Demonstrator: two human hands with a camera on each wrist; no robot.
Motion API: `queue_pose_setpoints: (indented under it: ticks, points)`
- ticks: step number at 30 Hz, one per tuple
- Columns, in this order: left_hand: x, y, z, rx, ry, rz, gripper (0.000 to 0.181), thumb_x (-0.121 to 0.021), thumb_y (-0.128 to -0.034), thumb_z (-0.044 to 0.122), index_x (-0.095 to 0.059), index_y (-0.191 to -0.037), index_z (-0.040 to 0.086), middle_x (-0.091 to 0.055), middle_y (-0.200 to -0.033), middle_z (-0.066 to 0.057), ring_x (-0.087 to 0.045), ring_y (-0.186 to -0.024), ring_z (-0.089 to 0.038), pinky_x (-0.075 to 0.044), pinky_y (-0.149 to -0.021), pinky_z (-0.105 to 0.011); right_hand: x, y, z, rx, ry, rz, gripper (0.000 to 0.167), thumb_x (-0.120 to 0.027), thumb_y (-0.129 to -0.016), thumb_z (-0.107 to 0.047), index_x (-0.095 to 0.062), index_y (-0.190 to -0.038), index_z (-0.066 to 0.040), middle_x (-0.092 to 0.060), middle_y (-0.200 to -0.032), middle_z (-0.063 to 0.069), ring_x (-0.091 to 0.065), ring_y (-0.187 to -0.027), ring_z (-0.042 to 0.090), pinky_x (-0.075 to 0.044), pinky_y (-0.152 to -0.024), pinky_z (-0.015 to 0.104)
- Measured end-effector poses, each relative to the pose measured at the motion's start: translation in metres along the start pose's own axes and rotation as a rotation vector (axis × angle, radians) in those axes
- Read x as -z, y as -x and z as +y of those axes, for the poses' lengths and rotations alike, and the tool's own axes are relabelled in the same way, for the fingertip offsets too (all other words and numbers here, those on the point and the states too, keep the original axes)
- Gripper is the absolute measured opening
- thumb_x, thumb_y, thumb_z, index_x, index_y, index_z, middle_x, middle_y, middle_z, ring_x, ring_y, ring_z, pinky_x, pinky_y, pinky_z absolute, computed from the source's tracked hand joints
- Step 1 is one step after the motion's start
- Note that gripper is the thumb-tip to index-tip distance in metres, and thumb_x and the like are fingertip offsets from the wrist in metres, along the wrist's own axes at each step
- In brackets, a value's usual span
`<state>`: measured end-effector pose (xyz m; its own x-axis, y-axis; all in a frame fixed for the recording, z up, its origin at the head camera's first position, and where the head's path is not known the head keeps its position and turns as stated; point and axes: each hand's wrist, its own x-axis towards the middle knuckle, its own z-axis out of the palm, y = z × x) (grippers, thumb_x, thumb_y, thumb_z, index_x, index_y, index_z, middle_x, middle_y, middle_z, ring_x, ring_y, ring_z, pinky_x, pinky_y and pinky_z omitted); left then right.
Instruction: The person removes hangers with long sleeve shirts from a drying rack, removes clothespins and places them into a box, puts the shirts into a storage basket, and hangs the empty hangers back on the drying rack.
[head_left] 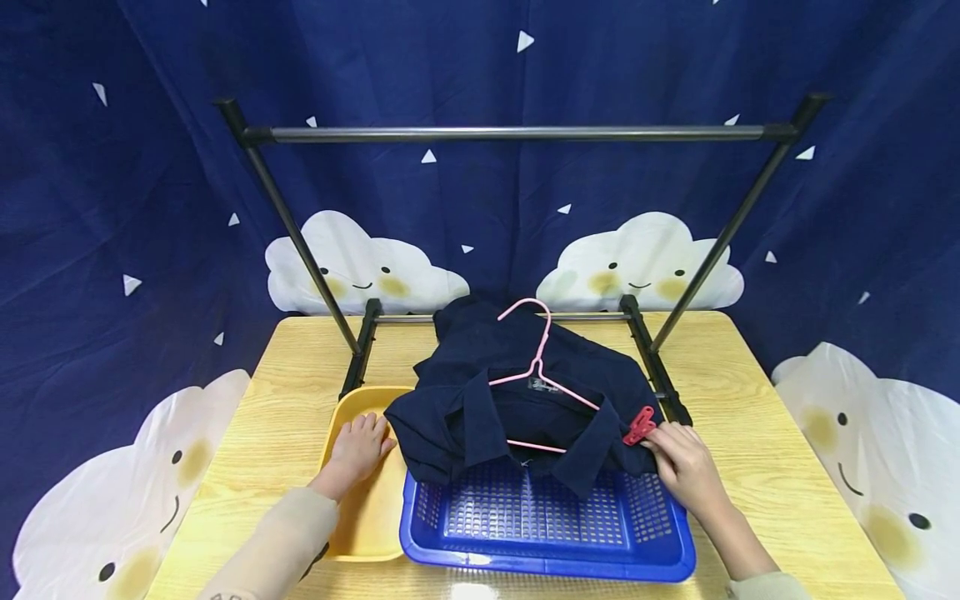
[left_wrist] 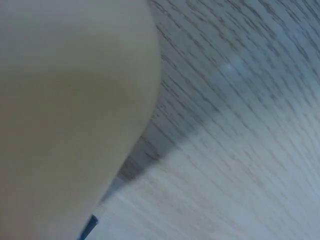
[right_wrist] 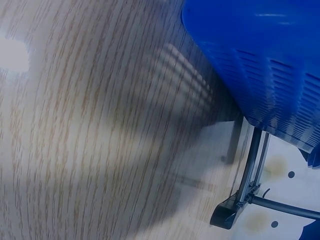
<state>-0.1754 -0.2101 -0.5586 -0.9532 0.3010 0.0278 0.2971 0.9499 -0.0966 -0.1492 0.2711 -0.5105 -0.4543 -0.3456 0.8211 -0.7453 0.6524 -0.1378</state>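
A dark navy collared shirt (head_left: 540, 342) lies with a pink hanger (head_left: 538, 363) inside its neck, the hook sticking up. The shirt drapes over a blue basket (head_left: 547, 562), which the right wrist view shows from outside. A red clothespin (head_left: 640, 425) sits at the shirt's right shoulder. Beside it, my right hand (head_left: 686, 467) pinches the shoulder's edge. My left hand (head_left: 358, 450) reaches into a yellow basin (head_left: 367, 546), its thumb apart from the fingers; whatever lies under the palm is hidden. In the left wrist view the basin's pale, blurred side (left_wrist: 75, 115) fills the left.
A black-legged rack with a grey horizontal bar (head_left: 517, 134) stands behind the shirt. Its right foot (right_wrist: 225, 212) rests on the wooden table (head_left: 780, 467). A navy curtain (head_left: 480, 67) with white clouds hangs behind and at both sides.
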Motion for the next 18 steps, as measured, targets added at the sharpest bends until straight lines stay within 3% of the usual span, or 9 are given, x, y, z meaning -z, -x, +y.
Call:
queue_pose_setpoints:
  ticks: [18]
  points:
    - [0.0015,0.0002,0.0018,0.030,0.049,0.020,0.033,-0.057,-0.0874,0.034,-0.047,-0.096,0.004,-0.046,-0.090,-0.013,-0.047,-0.090,-0.031,-0.038,-0.072,-0.042,-0.0002,0.0005,-0.0003,-0.001,0.010,0.000,0.035,-0.044,-0.096,-0.026,-0.060,-0.074,-0.004,-0.048,-0.065,-0.001,-0.039,-0.057,0.014,-0.029,-0.058,0.027]
